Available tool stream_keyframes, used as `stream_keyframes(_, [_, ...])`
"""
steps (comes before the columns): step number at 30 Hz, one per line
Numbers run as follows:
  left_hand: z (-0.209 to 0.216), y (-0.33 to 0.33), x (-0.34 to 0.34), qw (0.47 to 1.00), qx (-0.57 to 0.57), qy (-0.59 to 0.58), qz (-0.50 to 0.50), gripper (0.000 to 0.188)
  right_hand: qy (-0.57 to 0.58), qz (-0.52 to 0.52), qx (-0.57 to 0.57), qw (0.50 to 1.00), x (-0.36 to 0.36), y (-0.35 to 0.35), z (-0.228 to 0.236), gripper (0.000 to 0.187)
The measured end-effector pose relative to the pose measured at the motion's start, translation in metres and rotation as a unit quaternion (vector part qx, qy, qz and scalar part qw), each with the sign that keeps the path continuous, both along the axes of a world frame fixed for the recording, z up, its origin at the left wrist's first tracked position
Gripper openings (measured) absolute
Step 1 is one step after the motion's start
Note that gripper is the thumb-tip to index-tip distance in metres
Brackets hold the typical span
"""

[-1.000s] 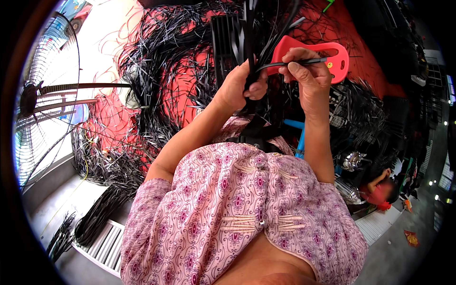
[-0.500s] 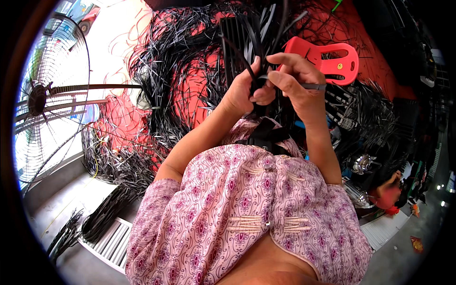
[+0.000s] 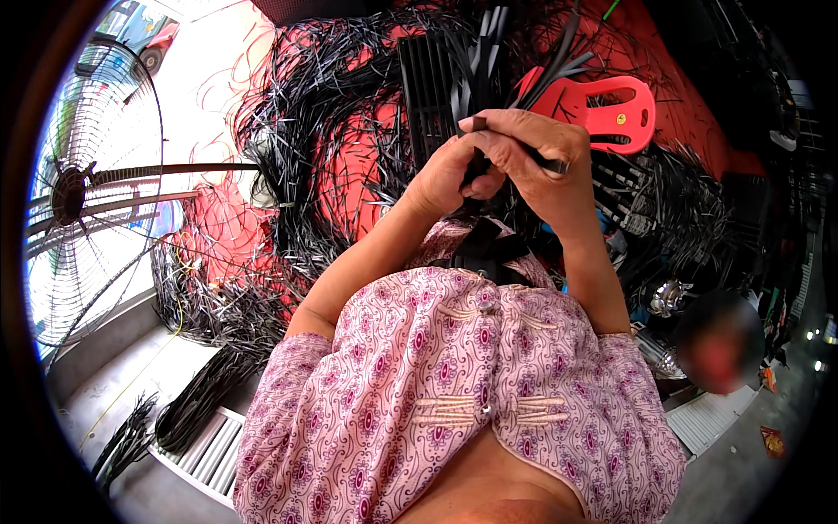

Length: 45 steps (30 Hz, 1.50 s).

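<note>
In front of my chest, both hands are close together around a bundle of flat black strips [image 3: 478, 83] that look like plastic. My left hand [image 3: 443, 177] is closed around the lower part of the bundle, with its thumb up. Across the top, my right hand [image 3: 543, 162] pinches a dark strip near my left thumb. A short dark piece [image 3: 555, 166] also shows in the right palm. Loose ends of the bundle fan out upward, past my fingers. Where the strips cross between my hands is hidden by the fingers.
Heaps of loose black strips [image 3: 301, 131] cover the red ground sheet [image 3: 345, 188]. A red plastic chair [image 3: 635, 113] stands beyond my right hand, and a black slatted piece [image 3: 423, 92] is beyond my left. A large fan [image 3: 70, 196] is at far left. A person [image 3: 720, 345] is at right.
My right hand has closed down over the bundle, its fingers now meeting my left thumb. The strip ends have spread to the right.
</note>
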<state>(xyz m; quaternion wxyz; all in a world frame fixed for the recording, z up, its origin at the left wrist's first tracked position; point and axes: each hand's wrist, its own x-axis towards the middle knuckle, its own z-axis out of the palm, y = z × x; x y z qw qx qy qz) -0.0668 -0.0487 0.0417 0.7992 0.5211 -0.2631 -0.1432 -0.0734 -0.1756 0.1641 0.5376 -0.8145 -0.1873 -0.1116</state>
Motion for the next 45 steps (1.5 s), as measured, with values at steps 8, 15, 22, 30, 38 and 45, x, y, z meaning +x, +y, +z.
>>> stream_keyframes(8, [0.034, 0.005, 0.004, 0.969, -0.038, 0.222, -0.103, 0.05, 0.177, -0.045, 0.145, 0.972, -0.004, -0.015, 0.001, 0.014])
stream_keyframes(15, [0.035, 0.002, 0.005, 0.959, -0.009, 0.255, -0.123, 0.06, 0.178, -0.121, 0.294, 0.931, 0.001, -0.017, 0.003, 0.013])
stream_keyframes(22, [0.043, -0.003, 0.0, 0.971, 0.021, 0.211, -0.112, 0.057, 0.116, -0.188, 0.244, 0.944, 0.01, -0.025, 0.018, 0.016])
stream_keyframes(30, [0.036, -0.005, -0.002, 0.977, 0.045, 0.183, -0.101, 0.043, 0.091, -0.24, 0.181, 0.949, 0.007, -0.029, 0.026, 0.026])
stream_keyframes(38, [0.041, -0.006, -0.007, 0.973, 0.009, 0.188, -0.136, 0.037, 0.046, -0.245, 0.184, 0.951, 0.009, -0.032, 0.035, 0.024])
stream_keyframes(45, [0.04, -0.005, -0.008, 0.964, -0.026, 0.229, -0.131, 0.039, 0.033, -0.218, 0.211, 0.952, 0.005, -0.031, 0.029, 0.024])
